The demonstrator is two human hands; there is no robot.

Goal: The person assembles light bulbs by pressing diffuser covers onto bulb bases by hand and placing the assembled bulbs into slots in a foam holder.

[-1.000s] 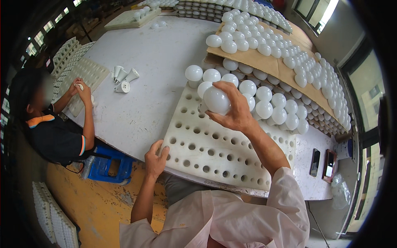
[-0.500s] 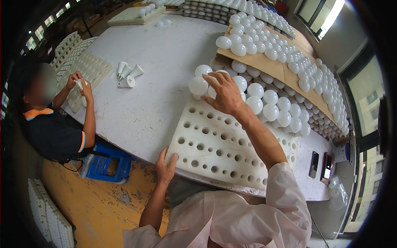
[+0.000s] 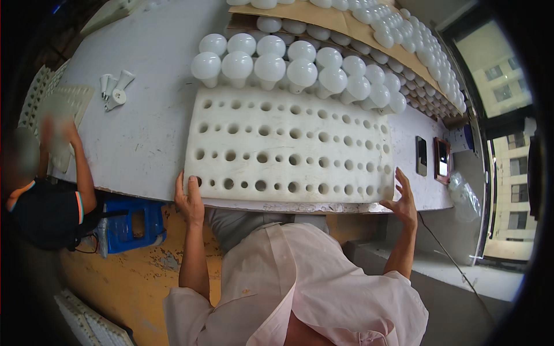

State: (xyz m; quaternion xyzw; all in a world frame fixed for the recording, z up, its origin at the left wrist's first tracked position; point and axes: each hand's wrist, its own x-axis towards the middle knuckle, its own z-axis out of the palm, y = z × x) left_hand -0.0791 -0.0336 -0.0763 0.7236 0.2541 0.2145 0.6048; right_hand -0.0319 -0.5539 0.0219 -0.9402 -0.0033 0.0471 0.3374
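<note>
A white foam tray [image 3: 248,170] with rows of large and small round holes lies at the table's front edge. Two rows of white light bulbs [image 3: 269,68] stand along its far side, globes up. At the tray's near left corner, my left hand [image 3: 189,202] grips the edge, thumb on top and fingers down the side. My right hand [image 3: 405,199] is by the near right corner, thumb and fingers spread around it, holding nothing. Whether its fingertips touch the foam I cannot tell. The near rows of holes hold no bulbs.
Beyond the tray, stacked layers of bulbs [image 3: 384,37] rest on cardboard [image 3: 323,20]. Two phones [image 3: 422,155] lie at right, near a clear plastic bag [image 3: 464,199]. Several loose bulbs [image 3: 117,97] lie at left, where a co-worker [image 3: 52,202] sits by a blue stool [image 3: 135,228].
My right hand has left the bulbs and come down to the tray's near right corner. The tray now sits squarer before me, and the view has shifted. My left hand stays at its corner.
</note>
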